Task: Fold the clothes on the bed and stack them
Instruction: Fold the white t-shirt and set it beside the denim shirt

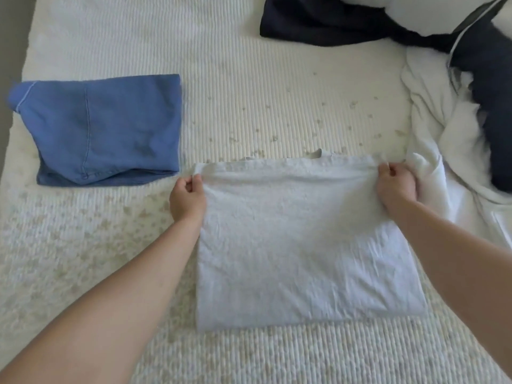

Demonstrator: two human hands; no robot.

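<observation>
A pale grey T-shirt (302,239) lies folded into a rough square on the cream ribbed bedspread (221,87), right in front of the person. The left hand (187,196) pinches the shirt's far left corner between thumb and curled fingers, and the right hand (396,187) pinches the far right corner the same way, so the top edge runs stretched between the two. A bit of collar peeks out beyond that edge. Off to the left, apart from the shirt, sits a folded blue garment (102,128), flat on the bedspread. To the right, touching the right hand's side, lies a heap of crumpled white fabric (440,151) with a dark navy garment (496,112) sprawled over it, and another dark navy piece (318,22) lies at the far end of the bed
</observation>
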